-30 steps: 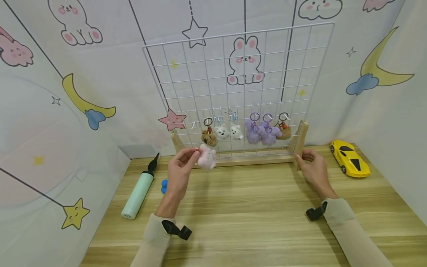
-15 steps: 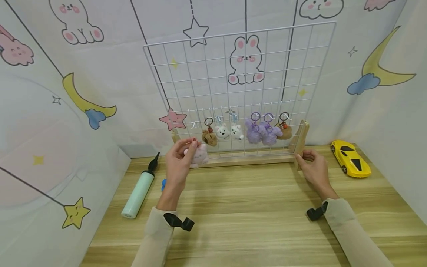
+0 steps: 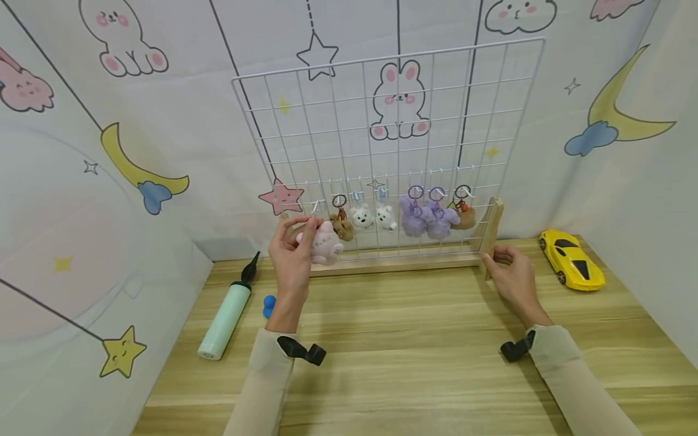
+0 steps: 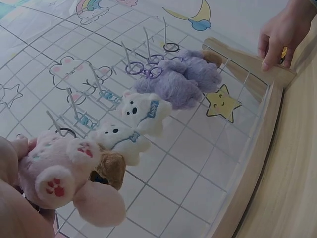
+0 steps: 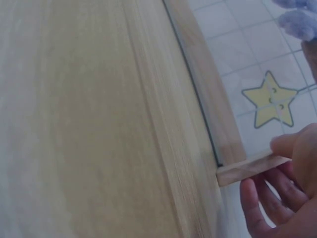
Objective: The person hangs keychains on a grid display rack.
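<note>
My left hand (image 3: pixel 291 257) pinches a pink plush keychain (image 3: pixel 326 245) by its top, just below a white hook (image 3: pixel 314 206) at the left of a wire grid rack (image 3: pixel 389 59). In the left wrist view, the plush's red paw pads (image 4: pixel 55 187) face the camera; its ring is hidden. Beside it on hooks hang a brown plush (image 3: pixel 343 227), two white bear keychains (image 3: pixel 362 216), two fluffy purple ones (image 3: pixel 413 219) and another brown one (image 3: pixel 465 219). My right hand (image 3: pixel 511 272) grips the rack's right wooden foot (image 5: pixel 250 169) between thumb and fingers.
A mint-green hand pump (image 3: pixel 226 321) with a black nozzle lies left on the wooden table (image 3: pixel 403 351). Near it sits a small blue object (image 3: pixel 269 307). At the right is a yellow toy car (image 3: pixel 571 260). Patterned cloth hangs behind the rack.
My left hand has moved slightly left and then up with the pink plush keychain, toward the leftmost hook. The right hand stays on the wooden foot.
</note>
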`<state>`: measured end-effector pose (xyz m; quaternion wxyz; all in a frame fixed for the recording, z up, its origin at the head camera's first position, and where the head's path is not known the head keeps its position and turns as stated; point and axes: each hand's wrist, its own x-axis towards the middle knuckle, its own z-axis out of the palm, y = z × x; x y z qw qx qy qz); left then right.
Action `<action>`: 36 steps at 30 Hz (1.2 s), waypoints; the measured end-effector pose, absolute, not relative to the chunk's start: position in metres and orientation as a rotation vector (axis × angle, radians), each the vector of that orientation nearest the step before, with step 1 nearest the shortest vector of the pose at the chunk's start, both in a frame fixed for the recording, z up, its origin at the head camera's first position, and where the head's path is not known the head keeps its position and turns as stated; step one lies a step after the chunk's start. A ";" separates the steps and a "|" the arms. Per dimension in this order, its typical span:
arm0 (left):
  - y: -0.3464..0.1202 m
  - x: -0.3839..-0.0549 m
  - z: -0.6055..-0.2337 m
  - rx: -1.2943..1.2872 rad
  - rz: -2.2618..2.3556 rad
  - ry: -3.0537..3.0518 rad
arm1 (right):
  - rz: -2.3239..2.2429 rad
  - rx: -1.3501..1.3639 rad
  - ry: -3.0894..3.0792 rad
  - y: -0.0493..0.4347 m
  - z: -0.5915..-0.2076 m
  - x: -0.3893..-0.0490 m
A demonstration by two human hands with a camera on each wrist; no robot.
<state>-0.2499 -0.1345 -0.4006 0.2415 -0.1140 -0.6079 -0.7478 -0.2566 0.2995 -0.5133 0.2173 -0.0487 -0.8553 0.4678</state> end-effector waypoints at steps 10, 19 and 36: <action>-0.139 -0.264 -0.399 -0.292 -1.882 -1.736 | 1.291 -0.136 -2.363 0.299 -0.513 -0.256; -0.142 -0.277 -0.398 -0.245 -1.705 -1.800 | 1.296 -0.140 -2.362 0.297 -0.512 -0.255; -0.154 -0.281 -0.428 -0.081 -1.477 -1.890 | 1.302 -0.128 -2.359 0.294 -0.514 -0.258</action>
